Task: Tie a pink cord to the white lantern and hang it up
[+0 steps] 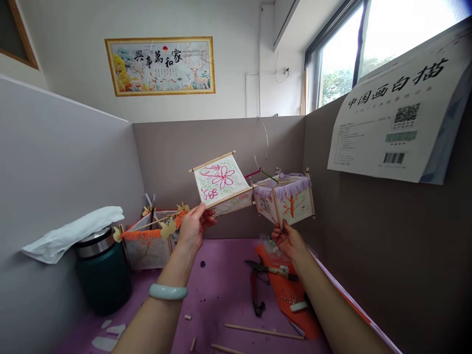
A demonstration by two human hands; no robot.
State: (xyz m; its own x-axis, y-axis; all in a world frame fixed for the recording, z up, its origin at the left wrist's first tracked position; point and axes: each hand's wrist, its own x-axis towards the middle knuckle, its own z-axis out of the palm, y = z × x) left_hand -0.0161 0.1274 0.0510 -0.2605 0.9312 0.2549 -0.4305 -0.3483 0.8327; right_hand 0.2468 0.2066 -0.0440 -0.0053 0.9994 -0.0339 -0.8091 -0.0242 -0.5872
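Observation:
My left hand [192,227], with a pale green bangle [168,292] on the wrist, pinches the lower edge of a paper lantern [223,178]. This lantern has a wooden stick frame and a pink flower drawing, and it is tilted. My right hand [289,240] grips the bottom of another paper lantern [293,204], with purple fringe round its top and an orange tree drawn on one side. Both lanterns are held up above the table, their frames close together at the middle. A thin wire [266,137] rises near the purple-fringed one.
A dark green bottle [103,275] with a white tissue pack [77,231] on it stands left, beside an orange-fringed lantern [147,253]. Pliers [258,266], orange sheets [291,305] and wooden sticks [263,331] lie on the purple table [217,295]. Grey partitions [177,157] surround it.

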